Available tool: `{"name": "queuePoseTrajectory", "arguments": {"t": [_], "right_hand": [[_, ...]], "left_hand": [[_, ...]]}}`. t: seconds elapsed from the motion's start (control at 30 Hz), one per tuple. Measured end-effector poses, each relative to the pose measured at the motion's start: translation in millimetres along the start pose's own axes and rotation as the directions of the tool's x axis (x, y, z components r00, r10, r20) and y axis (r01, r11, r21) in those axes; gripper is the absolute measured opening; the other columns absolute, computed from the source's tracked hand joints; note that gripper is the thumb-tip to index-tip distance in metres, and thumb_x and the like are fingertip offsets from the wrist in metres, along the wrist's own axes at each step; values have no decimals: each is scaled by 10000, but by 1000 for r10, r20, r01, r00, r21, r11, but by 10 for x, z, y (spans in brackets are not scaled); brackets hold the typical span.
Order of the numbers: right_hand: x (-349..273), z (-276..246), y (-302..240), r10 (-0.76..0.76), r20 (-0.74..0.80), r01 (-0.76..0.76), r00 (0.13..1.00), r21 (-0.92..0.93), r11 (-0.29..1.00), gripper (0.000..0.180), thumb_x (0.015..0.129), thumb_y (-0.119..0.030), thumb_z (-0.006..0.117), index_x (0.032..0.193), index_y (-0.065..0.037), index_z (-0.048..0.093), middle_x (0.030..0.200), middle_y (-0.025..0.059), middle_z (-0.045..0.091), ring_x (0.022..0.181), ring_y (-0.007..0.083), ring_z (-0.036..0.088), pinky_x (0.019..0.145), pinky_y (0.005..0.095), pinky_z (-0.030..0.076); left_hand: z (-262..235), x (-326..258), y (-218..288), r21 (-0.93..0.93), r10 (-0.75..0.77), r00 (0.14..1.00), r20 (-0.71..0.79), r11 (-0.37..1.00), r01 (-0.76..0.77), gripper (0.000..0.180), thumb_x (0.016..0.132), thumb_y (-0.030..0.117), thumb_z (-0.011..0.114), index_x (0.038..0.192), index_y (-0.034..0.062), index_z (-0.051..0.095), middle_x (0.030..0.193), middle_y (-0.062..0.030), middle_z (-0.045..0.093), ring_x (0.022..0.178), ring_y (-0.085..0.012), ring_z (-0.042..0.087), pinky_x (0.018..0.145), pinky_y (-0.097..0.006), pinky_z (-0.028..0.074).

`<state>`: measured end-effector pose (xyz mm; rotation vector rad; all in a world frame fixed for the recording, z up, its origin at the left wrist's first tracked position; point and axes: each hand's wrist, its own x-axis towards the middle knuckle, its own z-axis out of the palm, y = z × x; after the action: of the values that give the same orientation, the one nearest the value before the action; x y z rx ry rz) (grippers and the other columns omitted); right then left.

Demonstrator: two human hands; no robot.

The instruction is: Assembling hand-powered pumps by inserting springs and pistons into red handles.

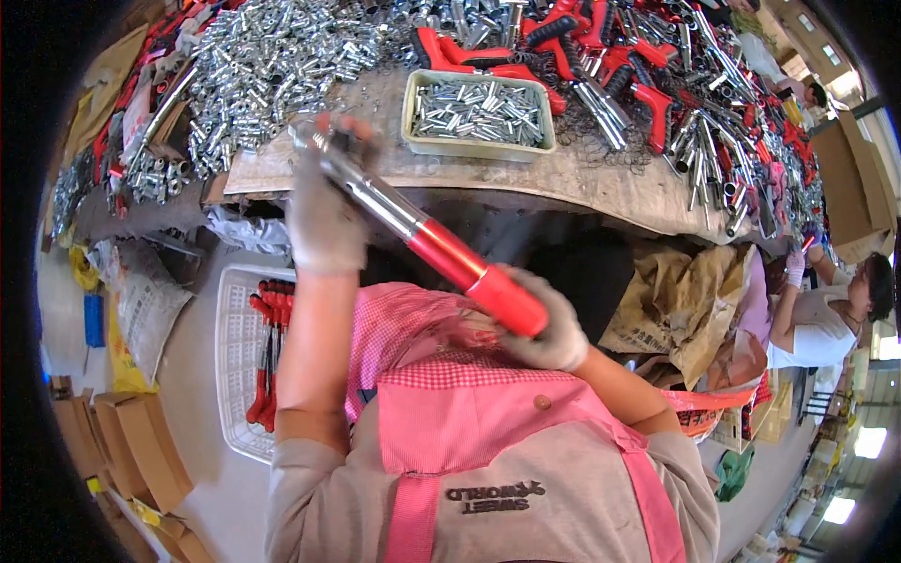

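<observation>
Left hand (324, 225) and right hand (554, 328) grip a red-and-chrome tubular tool (445, 251); tray (469, 147) contains metal pins (483, 113); basket (232, 361), red-handled tools (262, 399).

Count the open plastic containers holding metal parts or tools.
2: one cream rectangular plastic tray on the brown-topped worktable; one white latticed plastic basket low at the left. More may be hidden.

head-worn fisheye, looking down, near hands (325, 225)

Bench (572, 183) bears loose metal fittings (272, 70), 1 tray (477, 147) (cream), red handles (654, 117)
</observation>
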<state>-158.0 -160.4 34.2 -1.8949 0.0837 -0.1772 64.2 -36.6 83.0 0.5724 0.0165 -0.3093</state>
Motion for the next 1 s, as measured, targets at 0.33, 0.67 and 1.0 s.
{"name": "queuePoseTrajectory", "arguments": {"t": [0.33,0.67,1.0], "right_hand": [[12,-329,121,140,-31,-143,990,-148,979,497,744,-196,713,1144,28,519,970,184,638,925,243,641,824,323,479],[-15,191,1099,469,248,-84,848,-809,581,539,751,-378,636,1147,-48,478,835,176,641,781,313,641,693,412,503],[-20,257,1473,588,282,-77,758,-857,510,556,725,-319,633,1196,-74,467,845,170,640,783,321,633,685,408,497]], "left_hand": [[-1039,184,-539,-112,-304,839,-452,952,285,146,887,124,533,967,18,474,630,-10,388,550,-151,439,861,-429,503],[-3645,-469,-3425,38,-726,75,-683,68,997,265,809,256,516,946,67,641,965,-113,627,904,-249,597,806,-396,461],[-3383,-605,-3157,316,-710,110,-695,-165,935,288,778,293,463,830,51,611,879,-126,625,776,-269,562,742,-380,443]]}}
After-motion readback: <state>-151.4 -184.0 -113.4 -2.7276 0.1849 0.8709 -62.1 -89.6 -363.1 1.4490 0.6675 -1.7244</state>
